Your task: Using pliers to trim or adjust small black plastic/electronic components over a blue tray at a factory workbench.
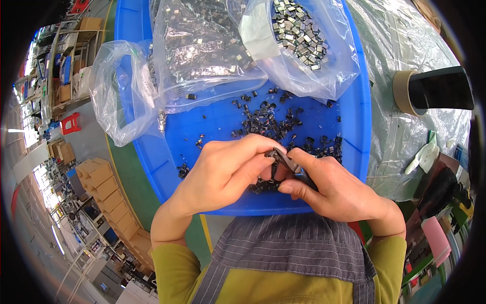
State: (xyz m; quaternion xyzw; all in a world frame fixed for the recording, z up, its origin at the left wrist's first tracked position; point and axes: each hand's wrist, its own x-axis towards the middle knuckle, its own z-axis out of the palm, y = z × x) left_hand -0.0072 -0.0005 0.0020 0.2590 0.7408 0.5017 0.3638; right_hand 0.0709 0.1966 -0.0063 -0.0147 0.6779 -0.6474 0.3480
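We hold the hand pliers (289, 163) in our right hand (334, 190): grey metal head, dark grips with blue accents, head angled up and leftward. At its tip, we pinch a small dark piece (272, 154) in our left hand (223, 175); fingers largely cover it, so we cannot determine its outline. Beyond, we observe loose black parts (266, 119), small and blocky, heaped irregularly on the blue tray (202, 137).

Floor, to the worker's left: grey (93, 138), with a green strip (132, 177) bordered by a yellow line (109, 147). Beside it I note cardboard boxes (104, 187) in a long row. Loaded open shelving (66, 71) stands farther up. Bright light (50, 188) glares along the far left; source indistinct.
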